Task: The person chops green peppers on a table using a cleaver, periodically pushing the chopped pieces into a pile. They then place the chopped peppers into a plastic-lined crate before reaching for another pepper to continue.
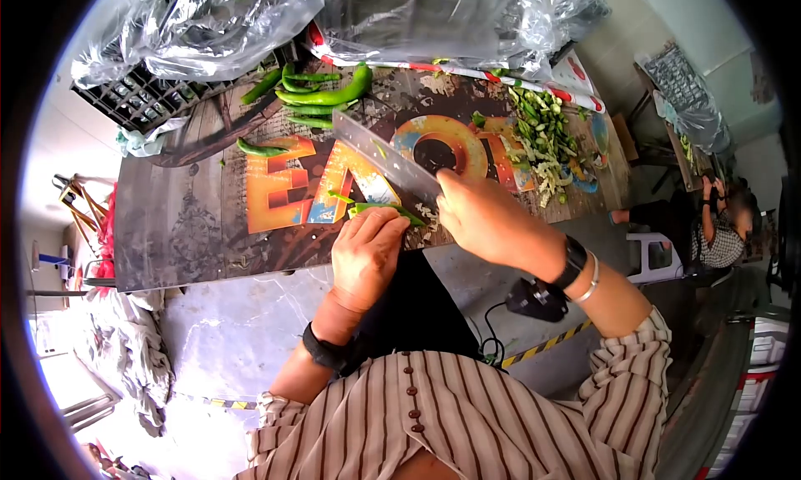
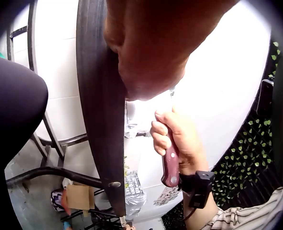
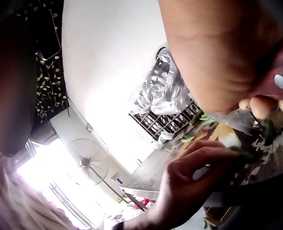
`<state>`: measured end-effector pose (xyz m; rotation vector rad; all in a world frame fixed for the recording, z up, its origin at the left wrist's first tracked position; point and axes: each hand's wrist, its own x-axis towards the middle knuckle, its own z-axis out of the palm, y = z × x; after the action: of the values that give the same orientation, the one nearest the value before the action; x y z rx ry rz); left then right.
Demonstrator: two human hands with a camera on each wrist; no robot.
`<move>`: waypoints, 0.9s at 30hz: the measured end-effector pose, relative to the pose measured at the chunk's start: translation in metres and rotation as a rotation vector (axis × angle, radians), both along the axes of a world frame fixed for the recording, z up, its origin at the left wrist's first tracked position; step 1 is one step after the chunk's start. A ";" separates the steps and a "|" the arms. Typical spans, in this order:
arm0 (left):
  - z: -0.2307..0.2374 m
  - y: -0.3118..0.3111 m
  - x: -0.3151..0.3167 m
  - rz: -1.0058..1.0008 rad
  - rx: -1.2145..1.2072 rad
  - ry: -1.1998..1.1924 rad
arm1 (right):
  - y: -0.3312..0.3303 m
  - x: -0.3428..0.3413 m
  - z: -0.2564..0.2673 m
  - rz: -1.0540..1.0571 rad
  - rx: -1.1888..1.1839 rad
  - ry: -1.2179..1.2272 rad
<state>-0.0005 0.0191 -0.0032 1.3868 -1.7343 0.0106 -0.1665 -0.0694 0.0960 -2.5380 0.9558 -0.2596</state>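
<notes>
The right hand [image 1: 488,221] grips a wide-bladed knife [image 1: 384,154] by its handle; the dark red handle [image 2: 170,165] shows in the left wrist view. Its blade slants up and left above the table. At the table's near edge the left hand [image 1: 365,255] pinches a green pepper [image 1: 390,210], its fingers covering part of it. In the right wrist view the left hand [image 3: 189,177] holds that pepper [image 3: 244,154] below the knife. Whole green peppers [image 1: 334,92] lie beyond the blade. Cut green pieces [image 1: 542,138] are heaped at the table's right side.
A black crate [image 1: 158,100] under clear plastic [image 1: 209,37] stands at the back left of the table [image 1: 167,221]. More plastic [image 1: 434,21] covers the back. A person [image 1: 722,238] crouches or sits at the far right. A fan [image 3: 85,162] stands beyond the table.
</notes>
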 end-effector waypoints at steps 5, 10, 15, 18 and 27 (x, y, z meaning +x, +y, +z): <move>0.005 -0.004 -0.003 0.019 0.011 0.024 | 0.024 -0.015 0.009 0.062 0.009 0.094; 0.006 -0.004 -0.003 0.028 0.034 0.017 | 0.028 -0.015 0.011 0.088 0.046 0.155; 0.006 -0.005 -0.003 0.019 0.061 0.056 | 0.027 -0.003 0.006 0.065 0.079 0.194; 0.006 -0.005 -0.002 0.004 0.067 0.047 | 0.018 0.010 -0.006 0.059 0.056 0.079; 0.001 -0.004 0.002 0.003 -0.002 0.125 | 0.005 0.006 -0.014 0.013 0.030 -0.110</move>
<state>0.0019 0.0152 -0.0027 1.3599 -1.6275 -0.0711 -0.1601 -0.0646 0.0823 -2.4744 0.8948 -0.3738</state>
